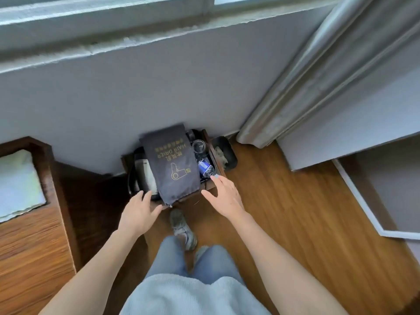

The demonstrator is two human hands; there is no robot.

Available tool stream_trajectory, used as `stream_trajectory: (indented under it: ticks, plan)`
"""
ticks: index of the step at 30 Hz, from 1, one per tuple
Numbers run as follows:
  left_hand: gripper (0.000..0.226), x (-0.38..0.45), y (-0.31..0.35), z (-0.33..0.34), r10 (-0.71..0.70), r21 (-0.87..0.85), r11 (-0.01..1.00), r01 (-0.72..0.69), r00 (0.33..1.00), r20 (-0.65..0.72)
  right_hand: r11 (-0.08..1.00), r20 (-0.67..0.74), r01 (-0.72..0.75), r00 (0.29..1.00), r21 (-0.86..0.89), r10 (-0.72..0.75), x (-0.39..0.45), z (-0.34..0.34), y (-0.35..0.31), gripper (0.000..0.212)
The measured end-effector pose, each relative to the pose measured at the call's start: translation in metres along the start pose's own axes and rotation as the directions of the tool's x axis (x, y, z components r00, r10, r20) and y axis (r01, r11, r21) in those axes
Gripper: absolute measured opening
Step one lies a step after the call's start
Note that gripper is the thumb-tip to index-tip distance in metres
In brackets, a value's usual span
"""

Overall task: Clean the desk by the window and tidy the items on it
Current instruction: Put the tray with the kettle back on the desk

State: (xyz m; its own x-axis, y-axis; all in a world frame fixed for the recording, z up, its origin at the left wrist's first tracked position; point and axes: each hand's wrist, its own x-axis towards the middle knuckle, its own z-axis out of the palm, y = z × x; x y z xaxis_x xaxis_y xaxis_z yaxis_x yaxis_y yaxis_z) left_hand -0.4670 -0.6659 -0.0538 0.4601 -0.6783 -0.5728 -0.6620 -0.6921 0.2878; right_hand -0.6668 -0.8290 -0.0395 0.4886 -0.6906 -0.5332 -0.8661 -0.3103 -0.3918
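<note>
A small dark wooden desk (208, 189) stands against the grey wall below the window (113, 23), at the centre of the frame. Across its top lies a dark fabric bag (172, 164) printed with "HAIR DRIER" and a yellow dryer outline; it covers most of the surface and its lower end hangs just over the near edge. To the left of the bag, partly under it, sits what looks like a kettle (142, 173) with a black handle — only its side shows. To the right of the bag a clear glass (199, 146) stands near the wall, and nearer the camera a plastic water bottle (205, 168) with a blue label lies on its side. The left hand (138, 212) is at the desk's near left corner, fingers straight and spread, gripping nothing; its fingertips are at the kettle's base and the bag's lower edge. The right hand (223, 196) is open too, fingers extended, with the fingertips just at the bottle's cap end; whether they touch it cannot be told. Just right of the desk a black bin (226, 153) stands on the wooden floor (295, 212), and a pale curtain (318, 76) hangs in the upper right. A bed (20, 185) with a wooden frame fills the left edge. At lower centre are the person's jeans and a grey shoe (181, 228).
</note>
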Motion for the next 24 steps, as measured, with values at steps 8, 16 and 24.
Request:
stream_trajectory:
  ticks: [8,16,24]
  plan:
    - [0.072,0.080,-0.011,-0.006,-0.109,-0.066,0.992,0.111,0.994,0.029,0.998,0.055,-0.069,0.996,0.009,0.068,0.093,-0.006,0.002,0.080]
    - [0.089,0.150,-0.035,0.037,-0.244,-0.179,0.953,0.243,0.970,0.018,0.992,0.152,-0.122,0.981,0.011,0.119,0.192,0.052,0.023,0.106]
    - [0.118,0.194,-0.069,0.085,-0.367,-0.373,0.853,0.364,0.928,0.067,0.964,0.225,-0.253,0.947,0.083,0.230,0.250,0.102,0.042,0.117]
